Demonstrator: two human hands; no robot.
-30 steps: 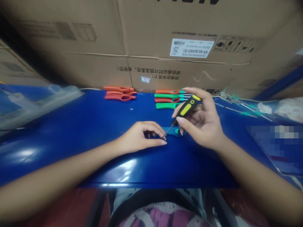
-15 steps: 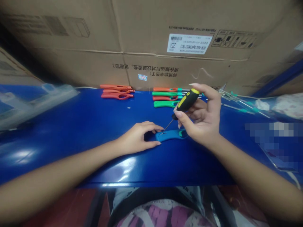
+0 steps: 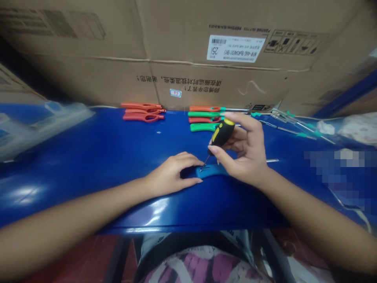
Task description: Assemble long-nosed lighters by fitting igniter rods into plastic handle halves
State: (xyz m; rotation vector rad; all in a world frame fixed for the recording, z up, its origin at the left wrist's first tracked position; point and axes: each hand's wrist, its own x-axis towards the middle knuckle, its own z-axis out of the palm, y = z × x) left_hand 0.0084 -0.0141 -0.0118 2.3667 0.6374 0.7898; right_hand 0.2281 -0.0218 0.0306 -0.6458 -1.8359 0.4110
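Observation:
My right hand (image 3: 244,145) is closed around the black and yellow handle of a screwdriver (image 3: 223,131). The tool slants down to the left, its tip at a small metal screw near the left end of a blue long-neck lighter (image 3: 213,170). That lighter lies flat on the table, its right part hidden under my right hand; a metal tube shows beyond the wrist. With thumb and fingers either side of the lighter's left end, my left hand (image 3: 173,173) pinches it against the tabletop.
Green and orange lighters (image 3: 203,126) lie in a row behind the screwdriver. Several orange handle shells (image 3: 143,117) are further left, with tiny screws (image 3: 158,132) in front. Metal tubes with green parts (image 3: 300,125) lie at right. A cardboard sheet (image 3: 176,39) stands along the back of the blue table (image 3: 118,149).
My right hand and the screwdriver have moved left and slightly down, bringing the tip onto the screw. My left hand still holds the blue lighter's end.

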